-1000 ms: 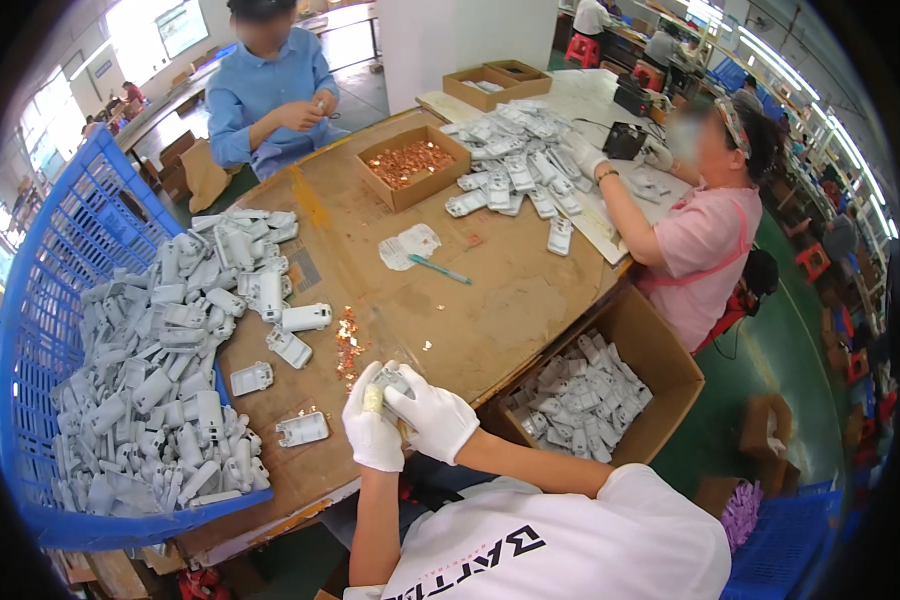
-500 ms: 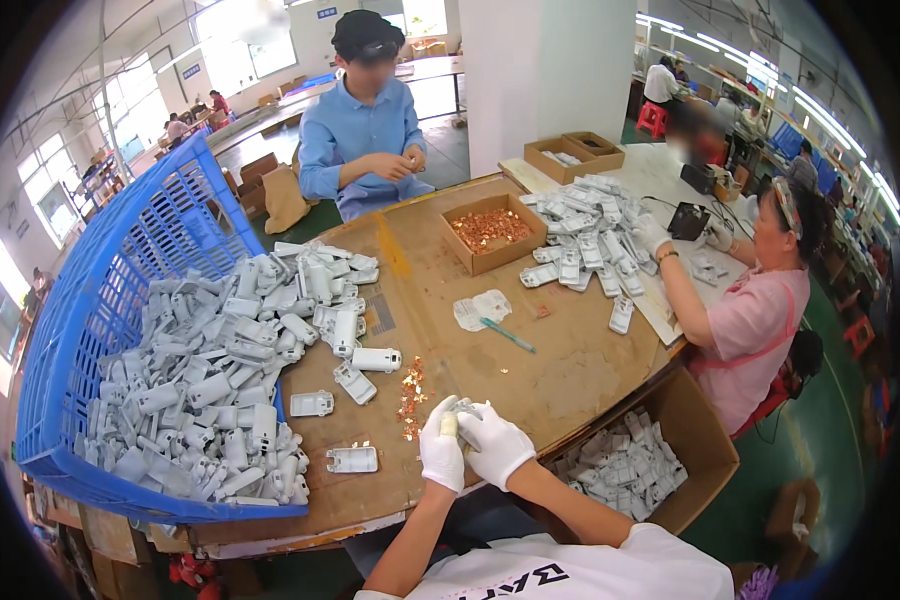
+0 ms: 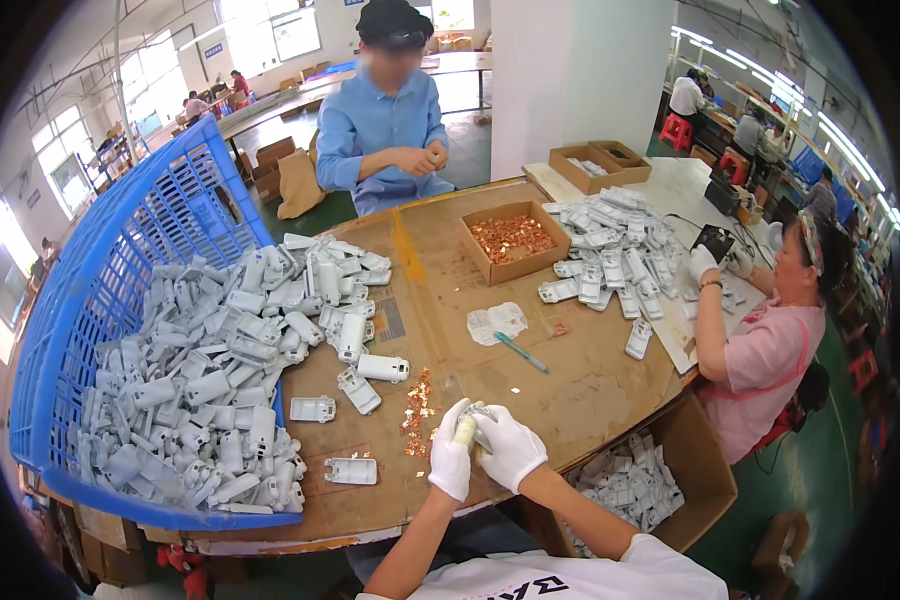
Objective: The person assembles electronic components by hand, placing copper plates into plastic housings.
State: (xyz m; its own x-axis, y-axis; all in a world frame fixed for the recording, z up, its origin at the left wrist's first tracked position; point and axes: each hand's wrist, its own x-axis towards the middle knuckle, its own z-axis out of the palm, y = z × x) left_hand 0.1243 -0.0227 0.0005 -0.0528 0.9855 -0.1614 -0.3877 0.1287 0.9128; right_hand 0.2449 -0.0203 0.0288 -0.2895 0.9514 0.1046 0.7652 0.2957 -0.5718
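Note:
My left hand [image 3: 451,459] and my right hand [image 3: 509,449], both in white gloves, meet at the near edge of the cardboard-topped table. Their fingers are closed together round a small grey plastic casing [image 3: 478,411]; most of it is hidden by the gloves. Just left of my hands lies a scatter of copper-coloured metal pieces [image 3: 418,410]. Two open casings, one upper [image 3: 313,409] and one lower [image 3: 351,471], rest on the cardboard beyond that scatter, beside the big heap.
A blue crate [image 3: 45,440] on its side spills a heap of pale casings [image 3: 210,385]. Copper pieces fill a carton [image 3: 515,268]; a pen [image 3: 522,353] lies near paper. A carton of casings [image 3: 705,465] stands at my right. Two co-workers sit across and right.
The whole view has shifted slightly, moving the table scene rightward. My hands stay closed together on the casing. The right co-worker's gloved hand has left the casing pile for the dark device.

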